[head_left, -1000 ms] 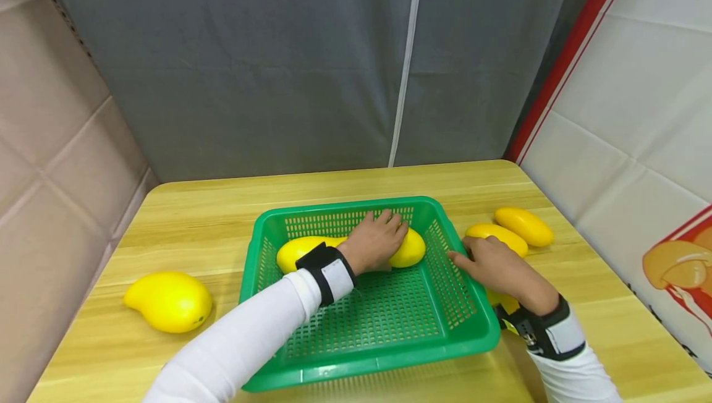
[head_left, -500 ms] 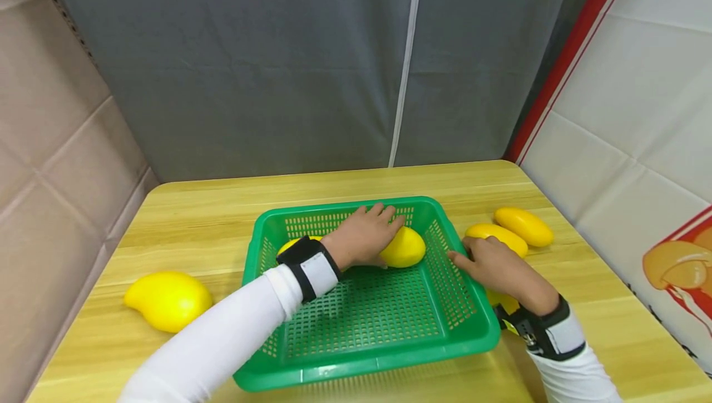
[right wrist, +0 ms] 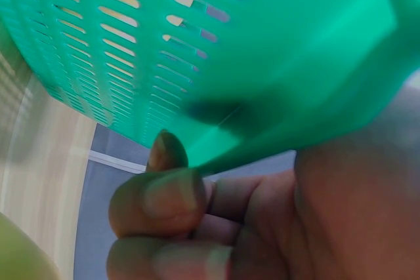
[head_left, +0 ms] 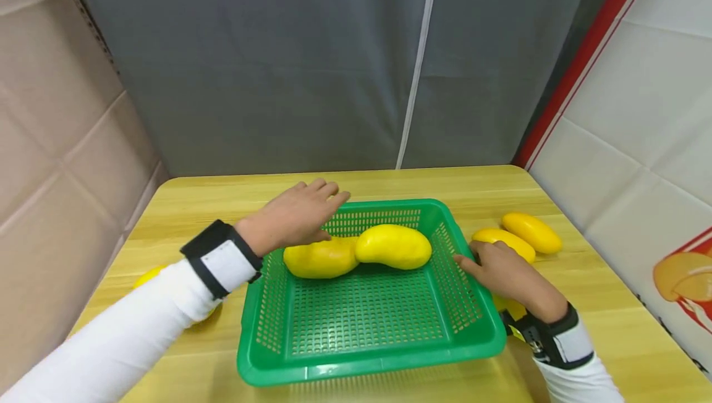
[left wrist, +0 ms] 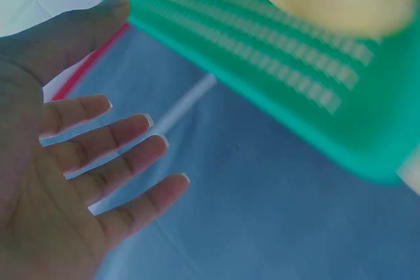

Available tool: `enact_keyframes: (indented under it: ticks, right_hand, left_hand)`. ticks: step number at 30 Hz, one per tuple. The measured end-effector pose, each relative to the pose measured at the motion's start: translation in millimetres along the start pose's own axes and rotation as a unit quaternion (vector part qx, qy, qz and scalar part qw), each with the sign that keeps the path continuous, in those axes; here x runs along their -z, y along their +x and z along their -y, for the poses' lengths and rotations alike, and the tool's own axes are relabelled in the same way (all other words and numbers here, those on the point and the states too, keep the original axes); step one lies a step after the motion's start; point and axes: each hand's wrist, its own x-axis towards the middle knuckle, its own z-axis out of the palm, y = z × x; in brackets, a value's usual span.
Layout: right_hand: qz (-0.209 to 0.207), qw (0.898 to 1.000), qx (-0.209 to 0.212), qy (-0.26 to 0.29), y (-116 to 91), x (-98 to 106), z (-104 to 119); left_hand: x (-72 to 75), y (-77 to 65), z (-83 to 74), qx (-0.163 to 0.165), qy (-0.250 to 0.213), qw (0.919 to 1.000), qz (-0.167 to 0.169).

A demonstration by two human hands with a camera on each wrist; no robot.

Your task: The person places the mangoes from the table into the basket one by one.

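Observation:
Two yellow mangoes lie end to end along the back of a green plastic basket [head_left: 372, 367]: a left mango [head_left: 319, 262] and a right mango [head_left: 396, 246]. My left hand [head_left: 295, 216] hovers over the basket's back left corner, its fingers spread and holding nothing. The left wrist view shows the bare palm and straight fingers [left wrist: 131, 218] beside the rim. On the basket's right rim, my right hand [head_left: 508, 274] grips with the thumb over the edge. Its other fingers [right wrist: 174, 201] curl beneath the rim in the right wrist view.
Right of the basket, two mangoes lie side by side, a nearer mango [head_left: 508, 241] and a farther mango [head_left: 532, 232]. Another mango [head_left: 507, 308] is partly hidden under my right hand. On the left, a mango [head_left: 147, 275] is mostly covered by my left sleeve [head_left: 128, 329].
My left hand has let go of the right mango in the basket and moved up and left. The right hand keeps its grip on the rim. The head view has shifted slightly.

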Motion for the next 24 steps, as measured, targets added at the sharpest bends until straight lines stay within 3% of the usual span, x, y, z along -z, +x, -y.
enact_keyframes:
  ticks: [5,10,17,24]
  right_hand:
    - [-0.006,1.000,0.002,-0.003,-2.1,3.2,-0.8]
    - [-0.007,1.000,0.004,-0.008,-3.0,5.0,-1.4]
    - [0.000,1.000,0.004,-0.006,-1.0,3.9,-3.2]
    - [0.004,1.000,0.003,-0.007,-1.8,5.1,-3.0]
  left_hand:
    - [2.1,-36.1,30.6,0.036,-0.019,0.9991,0.003]
    - [-6.4,-75.4,52.7,0.070,-0.046,0.9964,0.001]
    - [-23.7,-122.5,70.2,0.100,-0.060,0.9929,0.019]
    - [-41.1,-153.9,82.0,0.139,-0.070,0.9868,0.046]
